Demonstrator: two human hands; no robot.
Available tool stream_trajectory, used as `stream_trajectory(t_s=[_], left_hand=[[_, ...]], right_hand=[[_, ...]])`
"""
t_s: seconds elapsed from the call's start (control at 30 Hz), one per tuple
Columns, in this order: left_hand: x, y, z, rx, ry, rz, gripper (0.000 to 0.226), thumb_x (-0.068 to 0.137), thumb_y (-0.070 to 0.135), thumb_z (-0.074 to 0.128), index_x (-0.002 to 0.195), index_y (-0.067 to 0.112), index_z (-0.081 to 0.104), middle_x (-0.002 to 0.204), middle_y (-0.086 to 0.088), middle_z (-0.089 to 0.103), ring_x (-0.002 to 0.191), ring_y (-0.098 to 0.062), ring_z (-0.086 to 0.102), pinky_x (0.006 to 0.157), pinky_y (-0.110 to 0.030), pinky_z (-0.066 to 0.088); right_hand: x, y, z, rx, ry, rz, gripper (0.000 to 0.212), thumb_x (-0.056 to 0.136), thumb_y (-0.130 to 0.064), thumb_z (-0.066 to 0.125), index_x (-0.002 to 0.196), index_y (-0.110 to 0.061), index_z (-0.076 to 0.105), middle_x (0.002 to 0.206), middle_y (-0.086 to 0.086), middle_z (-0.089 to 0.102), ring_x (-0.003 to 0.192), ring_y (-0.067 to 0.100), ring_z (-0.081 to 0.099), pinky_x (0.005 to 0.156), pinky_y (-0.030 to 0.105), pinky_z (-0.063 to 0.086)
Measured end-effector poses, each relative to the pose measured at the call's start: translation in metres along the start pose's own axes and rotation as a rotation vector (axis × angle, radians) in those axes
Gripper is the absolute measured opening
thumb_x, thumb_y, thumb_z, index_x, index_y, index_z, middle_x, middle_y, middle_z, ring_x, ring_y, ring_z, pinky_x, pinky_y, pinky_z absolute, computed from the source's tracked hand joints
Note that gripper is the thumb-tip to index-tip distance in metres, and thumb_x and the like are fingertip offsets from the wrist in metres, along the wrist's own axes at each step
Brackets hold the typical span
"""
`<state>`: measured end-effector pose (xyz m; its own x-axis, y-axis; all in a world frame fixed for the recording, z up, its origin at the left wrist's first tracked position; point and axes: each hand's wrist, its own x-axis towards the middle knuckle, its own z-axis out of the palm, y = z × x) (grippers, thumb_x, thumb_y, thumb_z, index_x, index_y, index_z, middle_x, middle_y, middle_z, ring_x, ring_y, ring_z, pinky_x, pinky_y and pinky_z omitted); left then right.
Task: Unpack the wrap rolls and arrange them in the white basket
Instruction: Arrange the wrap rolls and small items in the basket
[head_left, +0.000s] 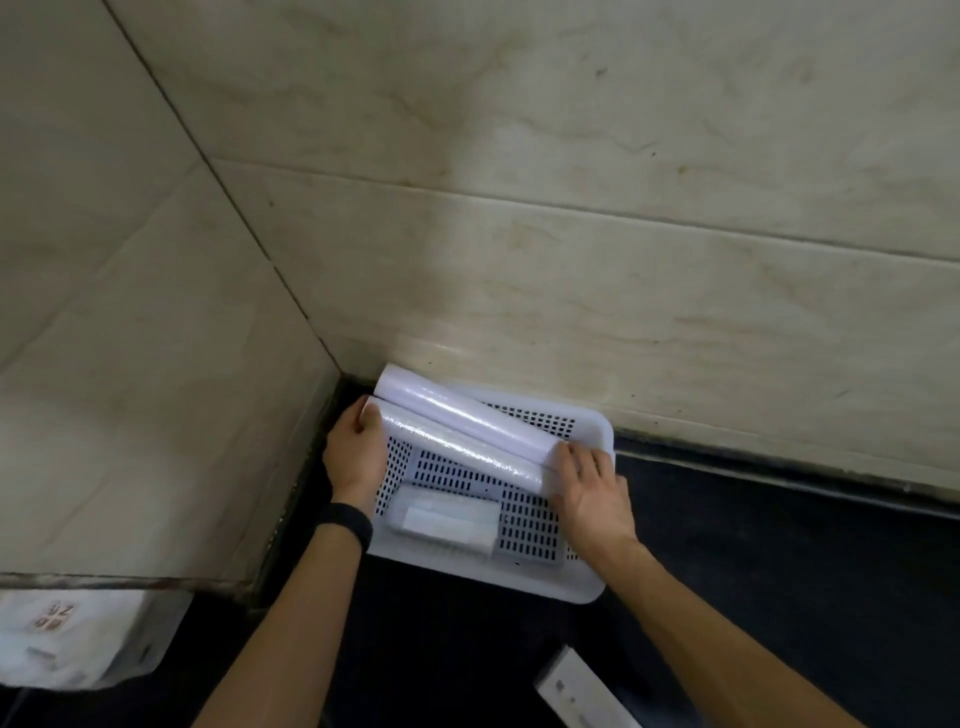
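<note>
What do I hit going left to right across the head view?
In order: bag → left hand → rolls → right hand. Left out, since they overlap the others: basket, box.

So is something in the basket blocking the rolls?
Nothing visible lies under the rolls. A white pack sits nearer in the basket, apart from them. Their left ends poke over its rim.
</note>
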<state>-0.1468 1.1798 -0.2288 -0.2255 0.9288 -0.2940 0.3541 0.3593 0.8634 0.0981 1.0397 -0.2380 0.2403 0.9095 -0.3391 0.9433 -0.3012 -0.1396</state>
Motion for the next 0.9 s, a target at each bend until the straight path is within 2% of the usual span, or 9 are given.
stream_trajectory(t_s=[0.1, 0.2, 0.27, 0.33, 0.5, 0.67, 0.73, 0.8, 0.9], left_hand=[[-0.001, -0.003, 0.000, -0.030, -0.033, -0.020, 0.039, 0.102, 0.037, 0.045, 0.137, 0.023, 0.055, 0.138, -0.005, 0.058, 0.125, -0.026, 0.054, 0.104, -0.041, 0.043], [-0.003, 0.000, -0.003, -0.125, -0.074, -0.028, 0.039, 0.102, 0.031, 0.049, 0.139, 0.021, 0.055, 0.139, -0.002, 0.057, 0.127, -0.022, 0.053, 0.104, -0.035, 0.041], [-0.001, 0.003, -0.008, -0.171, -0.130, -0.039, 0.039, 0.102, 0.029, 0.052, 0.140, 0.020, 0.054, 0.138, -0.002, 0.058, 0.126, -0.021, 0.053, 0.108, -0.039, 0.041], [0.002, 0.005, -0.012, -0.163, -0.149, -0.034, 0.039, 0.102, 0.029, 0.052, 0.140, 0.019, 0.054, 0.137, -0.004, 0.059, 0.125, -0.022, 0.054, 0.110, -0.043, 0.042], [0.008, 0.007, -0.025, -0.106, -0.069, -0.019, 0.037, 0.103, 0.026, 0.046, 0.135, 0.011, 0.058, 0.134, -0.010, 0.061, 0.126, -0.027, 0.054, 0.112, -0.047, 0.040], [0.013, 0.001, -0.035, 0.014, -0.117, -0.022, 0.039, 0.102, 0.028, 0.045, 0.137, 0.011, 0.052, 0.135, -0.012, 0.057, 0.126, -0.029, 0.052, 0.110, -0.048, 0.040], [0.011, -0.002, -0.032, 0.006, -0.085, -0.014, 0.034, 0.101, 0.029, 0.047, 0.128, 0.011, 0.056, 0.121, -0.010, 0.063, 0.117, -0.028, 0.056, 0.102, -0.044, 0.045], [0.010, -0.005, -0.030, -0.015, -0.028, 0.017, 0.025, 0.101, 0.029, 0.049, 0.112, 0.008, 0.058, 0.097, -0.005, 0.062, 0.098, -0.024, 0.059, 0.088, -0.038, 0.046], [0.012, -0.004, -0.028, -0.042, 0.022, 0.042, 0.018, 0.100, 0.027, 0.052, 0.104, 0.010, 0.058, 0.084, 0.002, 0.057, 0.079, -0.008, 0.053, 0.086, -0.034, 0.044]], right_hand=[[-0.001, -0.002, 0.000, -0.012, -0.013, 0.011, 0.070, 0.098, -0.023, 0.050, 0.156, -0.014, 0.013, 0.160, 0.006, 0.023, 0.138, 0.029, 0.028, 0.100, 0.044, 0.041], [-0.006, -0.005, 0.000, 0.024, -0.006, 0.033, 0.069, 0.096, -0.022, 0.053, 0.155, -0.014, 0.018, 0.158, 0.005, 0.027, 0.135, 0.028, 0.031, 0.097, 0.044, 0.043], [-0.009, -0.008, 0.001, 0.022, 0.002, 0.043, 0.068, 0.096, -0.022, 0.053, 0.154, -0.014, 0.018, 0.156, 0.005, 0.028, 0.133, 0.028, 0.032, 0.094, 0.043, 0.043], [-0.008, -0.011, 0.003, 0.029, 0.009, 0.041, 0.068, 0.097, -0.023, 0.053, 0.154, -0.014, 0.017, 0.156, 0.005, 0.028, 0.133, 0.028, 0.032, 0.095, 0.043, 0.043], [0.001, -0.034, 0.007, 0.053, 0.002, 0.014, 0.074, 0.094, -0.017, 0.056, 0.155, -0.012, 0.015, 0.158, 0.008, 0.026, 0.134, 0.031, 0.030, 0.098, 0.047, 0.042], [0.012, -0.034, 0.011, 0.021, 0.023, -0.017, 0.077, 0.094, -0.021, 0.055, 0.157, -0.012, 0.012, 0.160, 0.006, 0.023, 0.137, 0.029, 0.028, 0.101, 0.047, 0.040], [0.015, -0.034, 0.012, 0.018, 0.030, -0.007, 0.077, 0.094, -0.022, 0.056, 0.157, -0.013, 0.012, 0.161, 0.005, 0.023, 0.138, 0.029, 0.026, 0.101, 0.047, 0.040], [0.016, -0.039, 0.014, 0.041, 0.020, 0.011, 0.079, 0.094, -0.024, 0.058, 0.158, -0.014, 0.012, 0.161, 0.004, 0.023, 0.139, 0.029, 0.025, 0.102, 0.047, 0.039], [0.015, -0.042, 0.018, 0.047, 0.034, 0.024, 0.080, 0.093, -0.026, 0.058, 0.157, -0.015, 0.012, 0.160, 0.004, 0.024, 0.139, 0.028, 0.025, 0.102, 0.046, 0.039]])
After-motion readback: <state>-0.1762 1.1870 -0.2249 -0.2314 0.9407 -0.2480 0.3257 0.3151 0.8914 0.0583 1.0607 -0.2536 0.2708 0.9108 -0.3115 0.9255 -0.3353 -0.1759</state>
